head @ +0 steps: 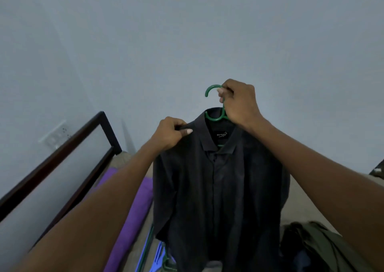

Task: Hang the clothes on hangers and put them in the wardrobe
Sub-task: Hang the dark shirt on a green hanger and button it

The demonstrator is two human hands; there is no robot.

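item: dark shirt (218, 188), collared, buttoned front, woven label inside the neck. it hangs on a green hanger (216, 105), held up in the air between the hands, above the bed (301, 199).

handling, as judged: light, soft, limp cloth; no stiffness of its own, so it takes its shape from the hanger. likely to slide off a smooth plastic shoulder if tilted. not fragile. best taken by the hanger's neck or hook for carrying; by the shoulder seam or collar for straightening.

hanger: plastic, rigid, open hook uppermost and pointing left; its neck runs down inside the collar.

right hand (239, 103): fingers curled round the hanger just under the hook, bearing the load.

left hand (170, 134): pinches the shirt's shoulder fabric between thumb and fingers, level with and left of the collar, apparently seating it on the hanger arm.

below the hands: more hangers, green and blue (153, 253), lying on the bed under the shirt hem; a purple cloth (133, 205) under the left forearm; a dark olive garment (318, 246) heaped under the right forearm.

left of the left hand: dark bed frame (62, 147) against a pale wall (187, 32). wardrobe not in view.
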